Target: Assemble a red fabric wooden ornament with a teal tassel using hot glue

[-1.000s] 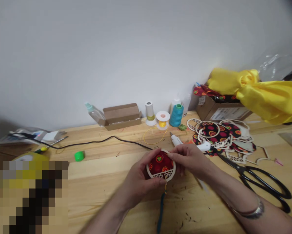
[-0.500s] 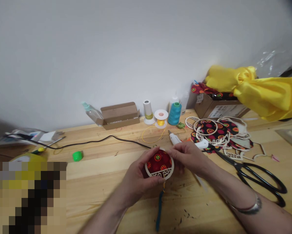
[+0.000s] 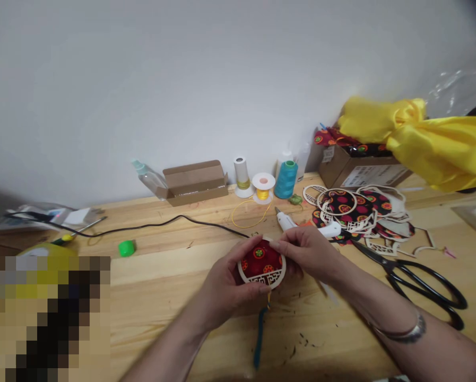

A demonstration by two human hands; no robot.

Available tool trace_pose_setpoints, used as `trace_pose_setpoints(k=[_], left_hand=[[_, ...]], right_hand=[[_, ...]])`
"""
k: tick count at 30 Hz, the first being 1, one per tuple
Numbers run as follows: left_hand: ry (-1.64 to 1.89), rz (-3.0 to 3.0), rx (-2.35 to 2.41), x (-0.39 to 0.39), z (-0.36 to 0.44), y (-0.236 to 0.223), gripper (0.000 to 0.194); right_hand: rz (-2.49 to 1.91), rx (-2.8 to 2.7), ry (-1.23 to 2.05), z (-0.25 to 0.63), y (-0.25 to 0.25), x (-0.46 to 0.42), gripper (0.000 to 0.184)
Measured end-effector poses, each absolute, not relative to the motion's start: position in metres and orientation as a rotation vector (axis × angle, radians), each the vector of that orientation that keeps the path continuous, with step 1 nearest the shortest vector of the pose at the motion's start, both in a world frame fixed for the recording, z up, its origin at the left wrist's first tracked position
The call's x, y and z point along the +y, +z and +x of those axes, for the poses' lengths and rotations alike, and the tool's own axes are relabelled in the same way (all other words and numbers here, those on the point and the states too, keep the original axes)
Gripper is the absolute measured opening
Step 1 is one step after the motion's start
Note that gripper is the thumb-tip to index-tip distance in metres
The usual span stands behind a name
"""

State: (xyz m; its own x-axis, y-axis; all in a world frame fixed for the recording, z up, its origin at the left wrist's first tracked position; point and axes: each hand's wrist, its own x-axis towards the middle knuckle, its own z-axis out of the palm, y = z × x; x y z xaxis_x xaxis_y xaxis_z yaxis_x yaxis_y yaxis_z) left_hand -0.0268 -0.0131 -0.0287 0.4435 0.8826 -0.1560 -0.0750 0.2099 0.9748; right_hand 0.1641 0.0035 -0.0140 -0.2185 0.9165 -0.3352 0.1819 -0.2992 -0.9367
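Note:
A round wooden ornament (image 3: 261, 263) with red patterned fabric inside and a fretwork strip along its lower edge is held above the wooden table (image 3: 150, 276). My left hand (image 3: 225, 289) cups its left and lower rim, fingers closed on it. Fingers of my right hand (image 3: 307, 253) pinch its upper right rim; a silver bracelet sits on that wrist. A teal tassel (image 3: 260, 337) hangs from the ornament's bottom onto the table.
A white glue gun (image 3: 289, 223) with a black cord (image 3: 154, 227) lies just behind my hands. Black scissors (image 3: 416, 278) and a pile of finished ornaments (image 3: 357, 212) lie at right. Thread spools (image 3: 285, 180), a cardboard box (image 3: 193, 183), a green cap (image 3: 126, 248) and yellow cloth (image 3: 429, 140) stand farther back.
Both hands keep their hold on the ornament and have barely shifted; the view has drifted slightly, so the things on the table sit a little higher in the picture.

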Motion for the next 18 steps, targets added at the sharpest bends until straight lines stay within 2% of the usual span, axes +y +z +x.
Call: trace_pose_setpoints(k=[8,18], left_hand=[[0.798,1.135,0.862,-0.0125,-0.0269,-0.0254,0.074],[0.799,1.194,0.868,-0.0129,-0.0283,-0.0281,0.075]], right_hand=[[-1.369,-1.253,1.718,0.1669,-0.0109,0.0051,0.039],[-1.357,-1.198,1.772,0.1679,-0.0122,0.0055,0.032]])
